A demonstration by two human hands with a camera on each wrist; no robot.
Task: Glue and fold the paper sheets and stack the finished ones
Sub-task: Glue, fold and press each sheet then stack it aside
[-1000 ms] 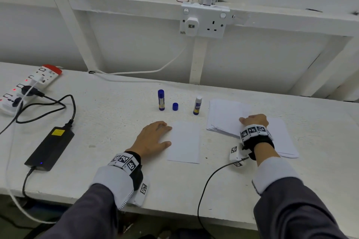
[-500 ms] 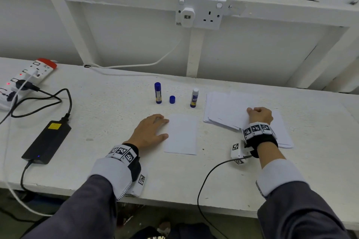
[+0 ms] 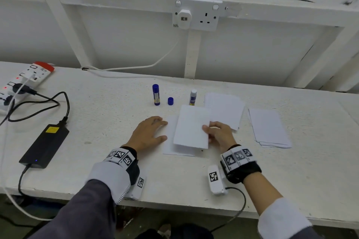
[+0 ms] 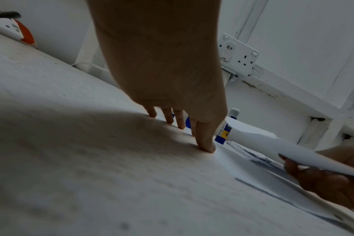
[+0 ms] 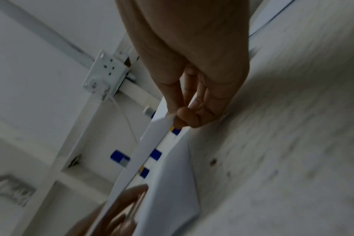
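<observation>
White paper sheet (image 3: pixel 191 126), plain, unfolded, raised over a second sheet (image 3: pixel 171 147) on the table (image 3: pixel 97 118) | right hand (image 3: pixel 220 135) pinches its edge | left hand (image 3: pixel 148 134) flat, fingers spread, empty

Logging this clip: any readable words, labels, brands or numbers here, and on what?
Nothing reads as quotable text.
Label on the uncapped glue stick: blurred.
Label on the capped glue stick: too small.
Yellow sticker on the power adapter: unreadable.
Sticker on the wall socket: illegible.
Squares on the wrist bands: coded patterns, no letters.
</observation>
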